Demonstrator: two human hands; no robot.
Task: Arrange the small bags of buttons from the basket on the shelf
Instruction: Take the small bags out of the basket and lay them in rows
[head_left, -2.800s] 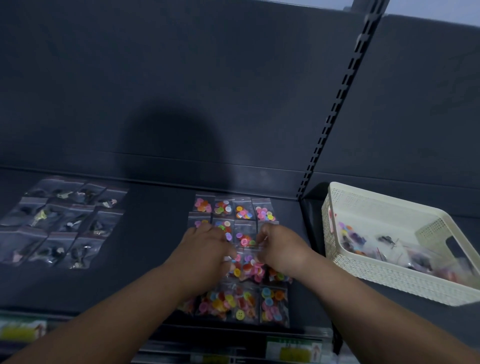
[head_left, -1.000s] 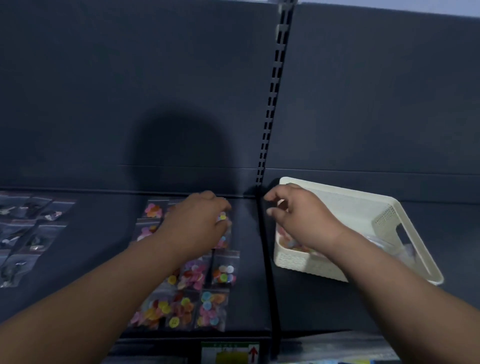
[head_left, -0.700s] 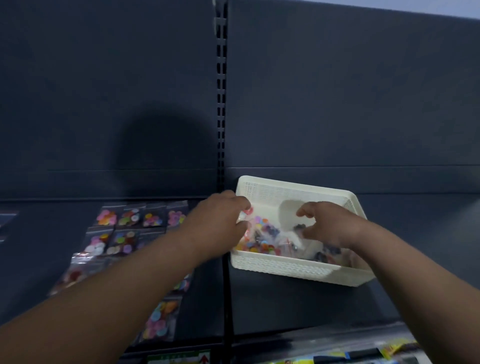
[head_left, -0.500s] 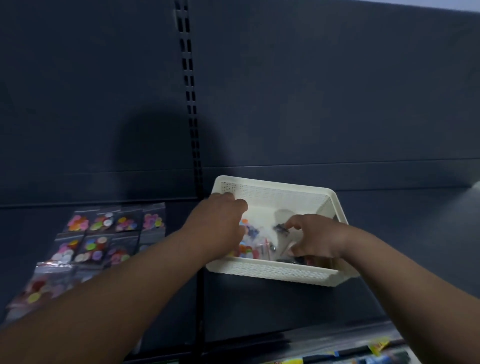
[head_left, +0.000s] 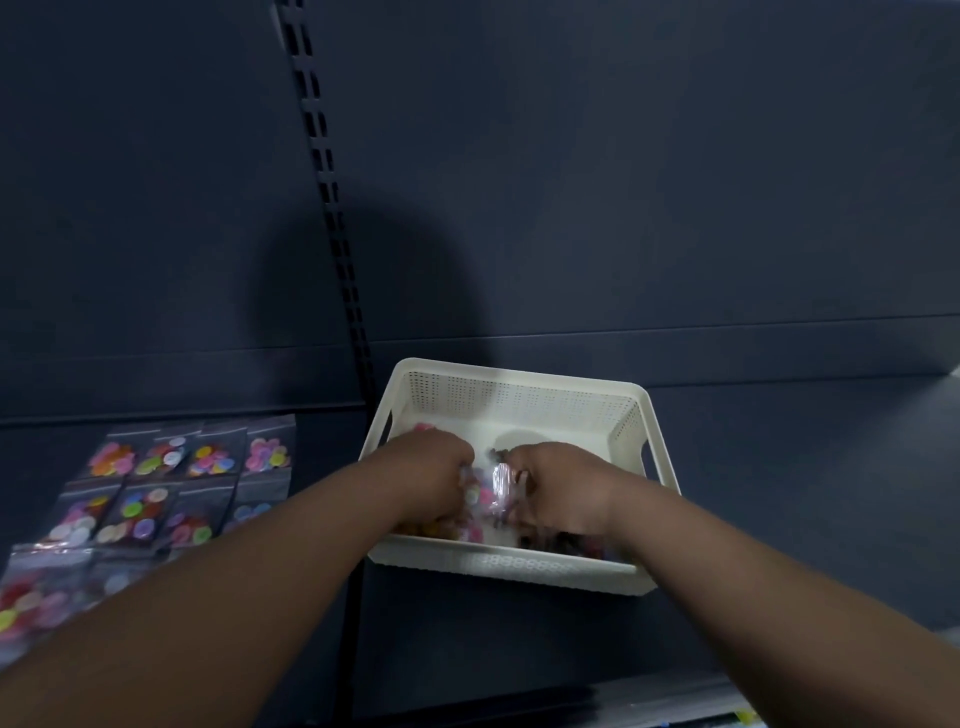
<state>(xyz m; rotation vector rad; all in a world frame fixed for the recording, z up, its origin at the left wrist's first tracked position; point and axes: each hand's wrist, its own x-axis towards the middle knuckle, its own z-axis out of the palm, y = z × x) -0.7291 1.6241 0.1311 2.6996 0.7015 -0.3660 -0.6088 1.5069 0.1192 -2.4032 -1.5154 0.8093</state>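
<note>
Far to the left of the fingers, finished rows of small button bags (head_left: 171, 488) are lying flat on the dark shelf (head_left: 779, 519), each one showing bright mixed buttons; the nearest rows are blurring out behind the left forearm. Between those rows and the fingers, a slotted upright (head_left: 332, 218) is running up the dark back panel (head_left: 623, 182), and a rounded shadow (head_left: 374, 291) is falling across it above the hands.

The white perforated basket (head_left: 519, 374) is sitting on the shelf just right of the upright, and both hands are reaching down inside it. The left hand (head_left: 426, 478) is curling its fingers (head_left: 457, 460) onto the left edge of a clear bag (head_left: 491, 491) of pink and pale buttons. The right hand (head_left: 561, 493) is curling its fingers (head_left: 519, 462) onto the bag's right edge, so the bag is being held between the two hands, low in the basket. Under and to the right of the right fingers, more bags (head_left: 571, 545) are lying loose against the basket's near wall, too blurred to tell apart.
</note>
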